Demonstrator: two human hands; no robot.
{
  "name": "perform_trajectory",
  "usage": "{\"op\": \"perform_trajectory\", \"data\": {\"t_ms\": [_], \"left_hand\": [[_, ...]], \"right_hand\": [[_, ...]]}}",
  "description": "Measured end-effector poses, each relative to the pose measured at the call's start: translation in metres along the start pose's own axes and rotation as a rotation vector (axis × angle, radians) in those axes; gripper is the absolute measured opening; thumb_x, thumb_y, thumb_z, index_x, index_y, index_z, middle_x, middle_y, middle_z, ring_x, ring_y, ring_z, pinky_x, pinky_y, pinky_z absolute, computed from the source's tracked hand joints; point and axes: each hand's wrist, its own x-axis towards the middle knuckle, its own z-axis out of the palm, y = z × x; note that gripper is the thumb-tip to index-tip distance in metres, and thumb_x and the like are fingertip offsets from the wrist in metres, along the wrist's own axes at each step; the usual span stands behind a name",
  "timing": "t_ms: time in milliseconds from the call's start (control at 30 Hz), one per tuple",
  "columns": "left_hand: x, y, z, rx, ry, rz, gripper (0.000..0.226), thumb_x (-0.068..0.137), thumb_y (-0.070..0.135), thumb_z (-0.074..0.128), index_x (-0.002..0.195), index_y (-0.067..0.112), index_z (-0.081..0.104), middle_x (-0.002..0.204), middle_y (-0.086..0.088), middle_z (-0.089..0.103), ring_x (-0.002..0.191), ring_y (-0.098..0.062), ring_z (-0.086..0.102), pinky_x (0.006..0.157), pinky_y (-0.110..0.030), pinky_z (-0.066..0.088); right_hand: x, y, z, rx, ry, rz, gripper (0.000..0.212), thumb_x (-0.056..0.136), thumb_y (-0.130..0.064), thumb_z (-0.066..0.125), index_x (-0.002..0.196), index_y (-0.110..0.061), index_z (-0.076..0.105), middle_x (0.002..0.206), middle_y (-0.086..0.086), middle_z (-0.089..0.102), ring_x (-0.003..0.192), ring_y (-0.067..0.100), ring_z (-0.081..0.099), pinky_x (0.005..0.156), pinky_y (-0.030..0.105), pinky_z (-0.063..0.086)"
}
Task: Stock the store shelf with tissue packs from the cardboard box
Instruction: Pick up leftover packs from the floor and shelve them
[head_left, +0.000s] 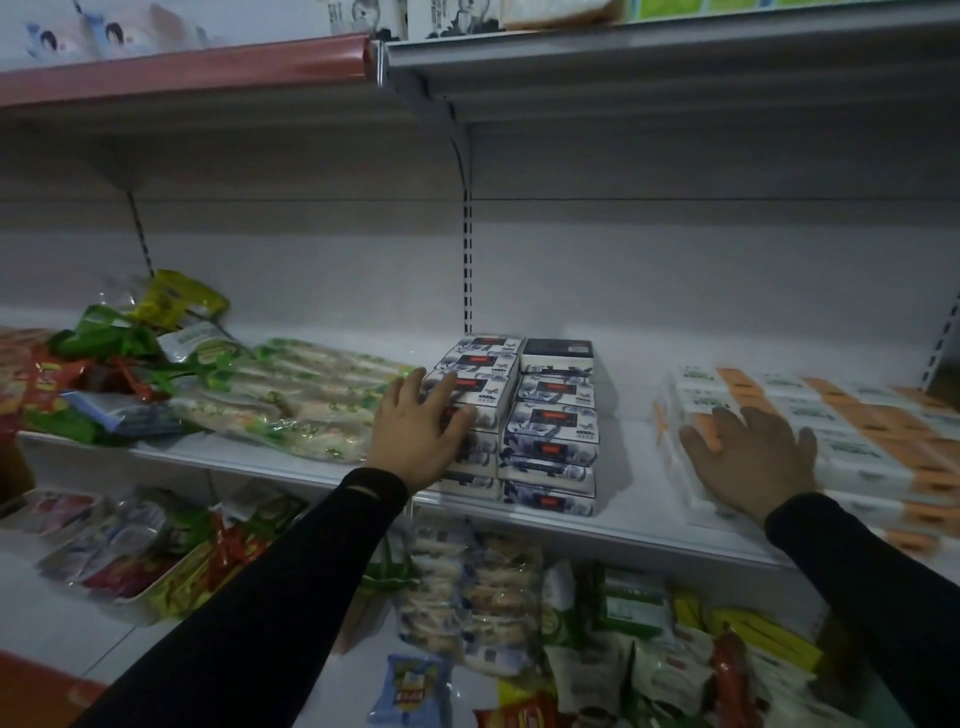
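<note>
Head view: left hand (415, 436) fingers spread — steadying the blue tissue stack (550, 431); right of it, right hand (753, 457) flat on orange packs (857, 415).

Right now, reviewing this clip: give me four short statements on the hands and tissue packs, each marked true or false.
1. The left hand rests on the blue-and-white tissue packs. True.
2. The right hand holds a cardboard box. False: it lies flat on the orange-and-white packs; no box is in view.
3. The blue-and-white tissue packs stand in two stacked rows on the shelf. True.
4. The two pack groups touch. False: bare shelf separates them.
</note>
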Motion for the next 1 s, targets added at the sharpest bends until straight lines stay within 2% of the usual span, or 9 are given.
{"op": "perform_trajectory", "data": {"t_ms": [133, 300, 367, 433, 500, 600, 733, 867, 1000], "left_hand": [[-0.028, -0.010, -0.026, -0.079, 0.048, 0.019, 0.066, 0.090, 0.058, 0.030, 0.145, 0.024, 0.039, 0.149, -0.011, 0.037, 0.137, -0.027, 0.028, 0.112, -0.042, 0.025], [-0.094, -0.047, -0.055, -0.147, 0.006, -0.015, 0.056, 0.097, 0.052, 0.039, 0.142, 0.019, 0.044, 0.144, -0.006, 0.043, 0.133, -0.022, 0.035, 0.107, -0.034, 0.029], [-0.130, -0.072, -0.060, -0.144, -0.009, -0.064, 0.050, 0.099, 0.047, 0.043, 0.139, 0.017, 0.047, 0.140, -0.005, 0.047, 0.130, -0.022, 0.039, 0.104, -0.029, 0.029], [-0.167, -0.101, -0.059, -0.124, -0.039, -0.122, 0.049, 0.099, 0.047, 0.043, 0.135, 0.016, 0.051, 0.134, -0.007, 0.052, 0.125, -0.024, 0.044, 0.097, -0.027, 0.031], [-0.206, -0.132, -0.054, -0.106, -0.124, -0.220, 0.051, 0.099, 0.047, 0.042, 0.139, 0.017, 0.047, 0.139, -0.008, 0.048, 0.127, -0.023, 0.042, 0.099, -0.028, 0.030], [-0.266, -0.186, -0.040, -0.072, -0.314, -0.426, 0.058, 0.099, 0.055, 0.035, 0.146, 0.021, 0.036, 0.150, -0.004, 0.036, 0.134, -0.022, 0.035, 0.108, -0.034, 0.029], [-0.340, -0.264, -0.004, -0.047, -0.463, -0.655, 0.063, 0.096, 0.058, 0.036, 0.145, 0.019, 0.038, 0.147, -0.009, 0.042, 0.132, -0.027, 0.041, 0.108, -0.038, 0.035], [-0.403, -0.327, 0.047, -0.050, -0.648, -0.865, 0.063, 0.096, 0.057, 0.039, 0.147, 0.020, 0.035, 0.150, -0.010, 0.037, 0.131, -0.029, 0.043, 0.106, -0.036, 0.036], [-0.452, -0.379, 0.108, -0.070, -0.807, -0.994, 0.066, 0.096, 0.057, 0.038, 0.149, 0.020, 0.029, 0.151, -0.013, 0.033, 0.131, -0.030, 0.042, 0.104, -0.039, 0.037]], "right_hand": [[-0.018, -0.017, -0.013, 0.154, 0.106, -0.133, 0.065, 0.094, -0.059, 0.031, 0.138, -0.015, 0.049, 0.144, 0.014, 0.048, 0.132, 0.032, 0.041, 0.112, 0.045, 0.030], [-0.075, -0.065, -0.029, 0.438, 0.089, -0.386, 0.063, 0.097, -0.055, 0.038, 0.145, -0.015, 0.043, 0.152, 0.009, 0.039, 0.140, 0.025, 0.033, 0.114, 0.035, 0.025], [-0.103, -0.093, -0.031, 0.489, 0.044, -0.506, 0.068, 0.095, -0.061, 0.035, 0.146, -0.016, 0.042, 0.153, 0.008, 0.037, 0.141, 0.023, 0.031, 0.114, 0.033, 0.025], [-0.133, -0.124, -0.028, 0.515, -0.046, -0.619, 0.073, 0.091, -0.066, 0.032, 0.148, -0.020, 0.039, 0.157, 0.003, 0.031, 0.144, 0.020, 0.026, 0.117, 0.033, 0.023], [-0.162, -0.155, -0.015, 0.532, -0.156, -0.713, 0.073, 0.088, -0.066, 0.031, 0.149, -0.024, 0.037, 0.159, -0.002, 0.026, 0.146, 0.017, 0.023, 0.117, 0.032, 0.021], [-0.203, -0.210, 0.022, 0.523, -0.248, -0.876, 0.074, 0.091, -0.071, 0.027, 0.147, -0.025, 0.039, 0.156, 0.000, 0.030, 0.143, 0.018, 0.029, 0.112, 0.026, 0.022], [-0.257, -0.280, 0.099, 0.494, -0.504, -1.029, 0.073, 0.090, -0.070, 0.029, 0.146, -0.025, 0.042, 0.153, -0.001, 0.035, 0.139, 0.015, 0.034, 0.108, 0.019, 0.022], [-0.306, -0.341, 0.196, 0.485, -0.770, -1.027, 0.078, 0.087, -0.071, 0.029, 0.140, -0.018, 0.049, 0.144, 0.004, 0.046, 0.133, 0.015, 0.043, 0.104, 0.013, 0.025], [-0.352, -0.385, 0.294, 0.392, -1.056, -0.906, 0.057, 0.099, -0.052, 0.040, 0.148, -0.024, 0.038, 0.153, 0.000, 0.035, 0.138, 0.016, 0.037, 0.112, 0.026, 0.028]]}}
